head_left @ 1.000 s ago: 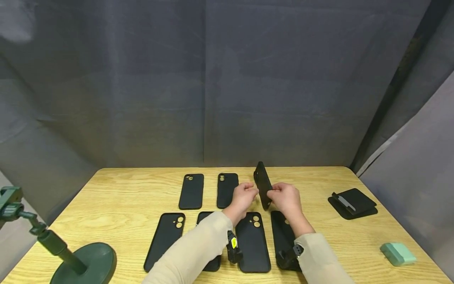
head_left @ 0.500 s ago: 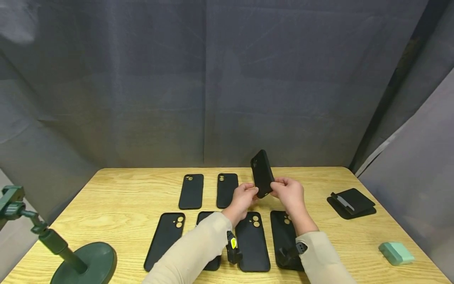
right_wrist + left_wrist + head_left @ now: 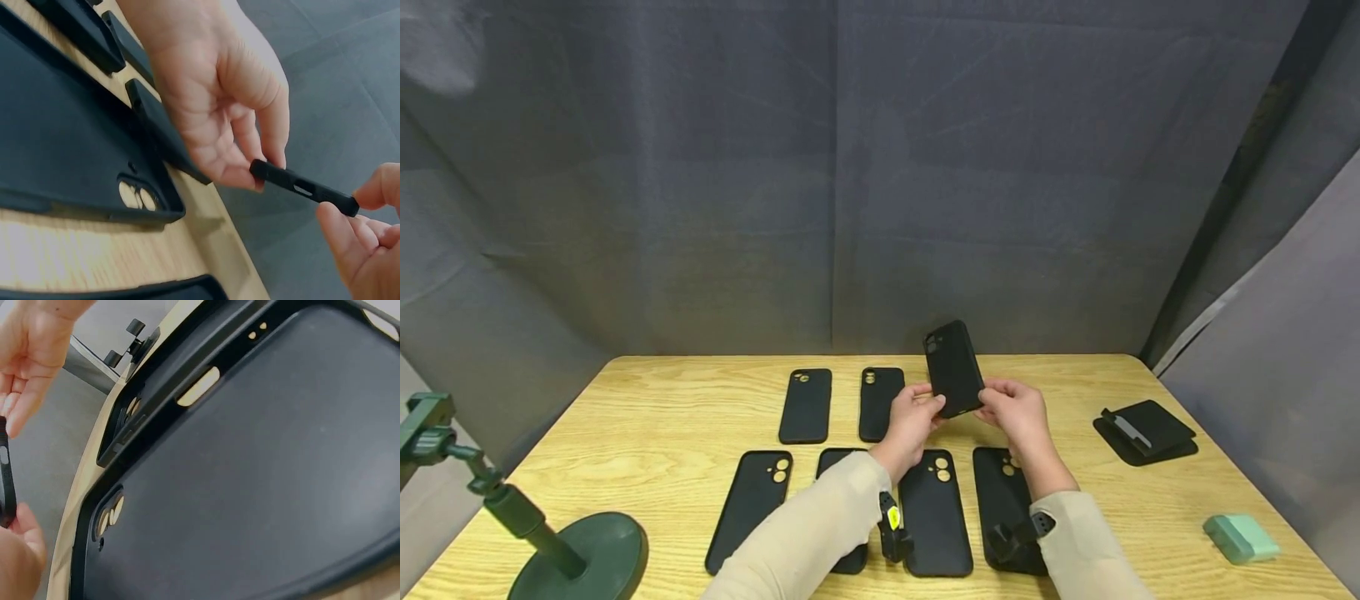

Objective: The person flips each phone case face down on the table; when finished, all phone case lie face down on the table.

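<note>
Both hands hold a black phone case (image 3: 953, 367) above the far part of the table, its camera cutout at the upper left and its broad side turned toward the head camera. My left hand (image 3: 912, 423) pinches the lower left corner, thumb in front. At the lower right corner, my right hand (image 3: 1017, 419) pinches it in the same way. In the right wrist view the phone case (image 3: 305, 188) shows its thin end edge with a slot, between the two hands' fingertips. Under the forearms lie more cases, including a near one (image 3: 934, 521) partly beside the left wrist's camera.
Two black cases (image 3: 805, 407) (image 3: 881, 404) lie in the far row; several, hollow side up, form the near row, such as the leftmost (image 3: 748, 508). A black folded stand (image 3: 1150, 429) and a green block (image 3: 1242, 537) sit right. A green stand's base (image 3: 597, 554) is at left.
The phone case has lifted and turned from edge-on to show its broad side. My left hand, beside it before, now pinches its corner; my right hand has kept its grip.
</note>
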Demonstrator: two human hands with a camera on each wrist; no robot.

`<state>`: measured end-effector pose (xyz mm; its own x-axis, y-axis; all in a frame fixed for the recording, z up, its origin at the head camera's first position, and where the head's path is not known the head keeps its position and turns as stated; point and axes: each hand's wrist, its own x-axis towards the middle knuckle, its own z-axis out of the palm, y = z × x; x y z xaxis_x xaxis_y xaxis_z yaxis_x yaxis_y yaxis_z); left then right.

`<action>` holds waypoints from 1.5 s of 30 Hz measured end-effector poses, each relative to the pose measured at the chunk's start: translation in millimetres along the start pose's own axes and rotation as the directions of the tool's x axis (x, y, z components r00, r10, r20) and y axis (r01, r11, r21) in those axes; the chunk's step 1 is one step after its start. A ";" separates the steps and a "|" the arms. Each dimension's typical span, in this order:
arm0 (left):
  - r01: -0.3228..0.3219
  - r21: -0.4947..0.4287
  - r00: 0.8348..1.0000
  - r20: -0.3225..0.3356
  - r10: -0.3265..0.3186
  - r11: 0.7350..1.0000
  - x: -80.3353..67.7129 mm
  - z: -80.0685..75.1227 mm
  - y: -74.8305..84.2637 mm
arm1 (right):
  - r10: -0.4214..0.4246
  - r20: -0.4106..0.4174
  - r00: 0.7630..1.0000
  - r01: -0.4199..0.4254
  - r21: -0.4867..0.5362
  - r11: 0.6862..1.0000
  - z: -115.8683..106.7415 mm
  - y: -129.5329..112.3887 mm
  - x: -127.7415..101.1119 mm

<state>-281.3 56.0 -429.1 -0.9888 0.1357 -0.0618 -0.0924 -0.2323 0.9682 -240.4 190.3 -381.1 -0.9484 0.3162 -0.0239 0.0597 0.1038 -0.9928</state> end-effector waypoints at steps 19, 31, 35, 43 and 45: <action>-0.106 0.565 0.986 -0.045 0.158 0.818 -9.3 -1.0 1.2 | 0.090 0.078 0.993 -0.069 -0.241 0.968 -3.6 35.0 9.4; -0.027 0.746 0.998 -0.021 0.064 0.666 -10.7 -0.7 5.4 | 0.063 0.085 0.994 -0.020 -0.429 0.903 -2.9 41.4 14.4; 0.002 0.768 0.999 -0.023 0.024 0.640 -9.0 0.0 6.5 | 0.071 0.088 0.994 -0.019 -0.489 0.872 -2.3 41.6 16.6; 0.021 0.830 0.999 0.002 -0.041 0.557 -2.3 2.0 7.8 | 0.052 0.098 0.994 0.015 -0.585 0.811 -1.6 40.7 20.8; 0.031 0.840 0.998 0.005 -0.063 0.542 -1.2 2.1 7.2 | 0.051 0.094 0.994 0.017 -0.611 0.791 -1.1 40.6 20.6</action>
<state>-280.6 56.2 -421.5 -0.9804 0.1546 -0.1220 0.0179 0.6870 0.7264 -257.2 202.0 -421.8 -0.9691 0.2313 -0.0855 0.2214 0.6637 -0.7145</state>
